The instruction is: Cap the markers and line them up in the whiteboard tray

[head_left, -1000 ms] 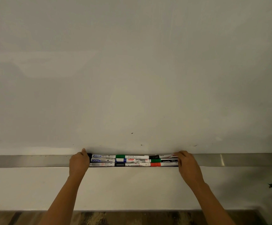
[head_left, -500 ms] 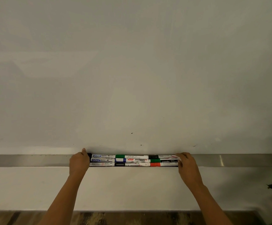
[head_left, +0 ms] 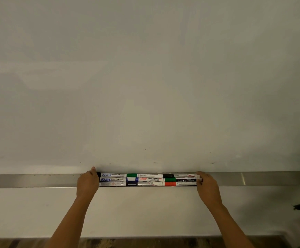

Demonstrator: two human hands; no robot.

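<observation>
From the head view, the markers (head_left: 148, 179) lie in three rows in the whiteboard tray (head_left: 38, 180), caps on as far as I can tell; this looks like the last tidy-up, squeezing the rows even; next, I think, just let go gently; the left hand (head_left: 87, 183) presses flat on the markers' left ends; the right hand (head_left: 207, 187) cups their right ends, fingers curled, not gripping one; both arms reach up.

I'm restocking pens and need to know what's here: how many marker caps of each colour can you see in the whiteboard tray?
Caps visible among the markers in the tray:
Green caps: 2
Black caps: 2
Blue cap: 1
Red cap: 1
Total: 6 caps visible; the left hand and right hand cover the row ends, so more may be hidden.
</observation>
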